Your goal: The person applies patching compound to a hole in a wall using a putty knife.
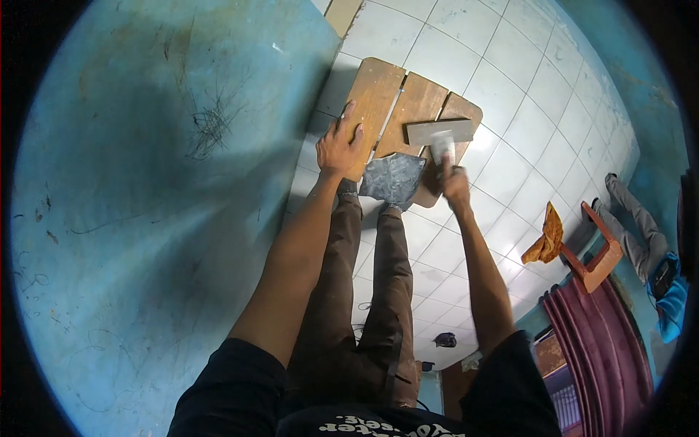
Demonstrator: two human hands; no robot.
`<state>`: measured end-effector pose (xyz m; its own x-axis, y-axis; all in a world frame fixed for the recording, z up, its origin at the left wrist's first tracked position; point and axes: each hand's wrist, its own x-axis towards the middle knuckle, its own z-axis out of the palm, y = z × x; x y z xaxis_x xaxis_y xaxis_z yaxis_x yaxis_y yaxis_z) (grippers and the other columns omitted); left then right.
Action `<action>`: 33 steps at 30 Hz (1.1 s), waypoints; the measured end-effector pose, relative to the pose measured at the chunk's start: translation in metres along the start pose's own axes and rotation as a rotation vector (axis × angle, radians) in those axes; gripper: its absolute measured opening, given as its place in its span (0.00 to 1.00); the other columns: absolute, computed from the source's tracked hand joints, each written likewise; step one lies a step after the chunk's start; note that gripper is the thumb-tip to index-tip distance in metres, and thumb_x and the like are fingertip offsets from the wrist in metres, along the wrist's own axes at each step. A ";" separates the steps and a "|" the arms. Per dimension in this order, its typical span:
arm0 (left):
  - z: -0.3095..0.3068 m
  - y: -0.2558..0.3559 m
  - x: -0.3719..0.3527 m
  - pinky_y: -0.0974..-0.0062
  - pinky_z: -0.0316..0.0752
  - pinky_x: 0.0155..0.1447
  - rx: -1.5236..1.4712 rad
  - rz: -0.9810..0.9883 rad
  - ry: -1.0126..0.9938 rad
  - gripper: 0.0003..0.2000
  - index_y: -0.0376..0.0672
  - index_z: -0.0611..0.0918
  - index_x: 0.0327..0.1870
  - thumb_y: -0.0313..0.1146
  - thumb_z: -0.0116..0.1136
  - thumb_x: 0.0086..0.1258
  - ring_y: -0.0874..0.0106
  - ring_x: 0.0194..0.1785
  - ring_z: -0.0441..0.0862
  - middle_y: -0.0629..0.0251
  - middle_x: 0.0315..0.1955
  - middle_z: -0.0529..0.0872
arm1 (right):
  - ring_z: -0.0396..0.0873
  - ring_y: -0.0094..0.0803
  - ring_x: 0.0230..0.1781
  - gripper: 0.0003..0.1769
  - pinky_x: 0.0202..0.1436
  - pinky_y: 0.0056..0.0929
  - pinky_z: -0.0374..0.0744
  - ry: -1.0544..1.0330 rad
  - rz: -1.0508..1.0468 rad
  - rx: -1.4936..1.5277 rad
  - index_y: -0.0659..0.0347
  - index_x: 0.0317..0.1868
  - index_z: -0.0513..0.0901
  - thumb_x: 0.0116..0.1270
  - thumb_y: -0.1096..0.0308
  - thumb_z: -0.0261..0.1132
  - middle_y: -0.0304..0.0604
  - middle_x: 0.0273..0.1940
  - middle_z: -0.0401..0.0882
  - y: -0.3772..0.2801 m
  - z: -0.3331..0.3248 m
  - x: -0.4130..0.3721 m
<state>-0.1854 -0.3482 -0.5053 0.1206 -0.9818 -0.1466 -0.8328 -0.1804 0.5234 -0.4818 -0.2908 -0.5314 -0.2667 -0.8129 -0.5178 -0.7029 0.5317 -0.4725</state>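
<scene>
My left hand [339, 146] lies on the left board of a small slatted wooden top [375, 95], its fingers stretched and the thumb apart. My right hand [456, 188] is closed around the pale handle of a wide scraper [429, 133]. The scraper's long grey blade lies across the middle and right boards; the handle is somewhat blurred. A wrinkled dark grey sheet [393, 178] covers the near edge of the boards, between my two hands and just in front of my feet. What supports the top is hidden.
A worn blue wall [145, 204] rises close on my left. White floor tiles [502, 95] surround the boards. To the right are an orange-brown cloth [545, 237], a reddish chair [597, 266], a purple curtain [597, 342] and another person's grey-trousered legs [635, 226].
</scene>
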 end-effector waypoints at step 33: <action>0.000 0.000 -0.001 0.49 0.80 0.43 0.011 -0.007 -0.006 0.31 0.68 0.64 0.74 0.46 0.57 0.69 0.44 0.40 0.84 0.50 0.41 0.84 | 0.70 0.25 0.14 0.39 0.18 0.29 0.68 -0.055 0.193 0.491 0.61 0.22 0.78 0.72 0.32 0.52 0.38 0.16 0.72 -0.013 0.007 -0.003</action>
<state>-0.1856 -0.3471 -0.5056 0.1232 -0.9803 -0.1547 -0.8381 -0.1862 0.5127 -0.4667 -0.2936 -0.5287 -0.3166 -0.6824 -0.6589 -0.2492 0.7300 -0.6364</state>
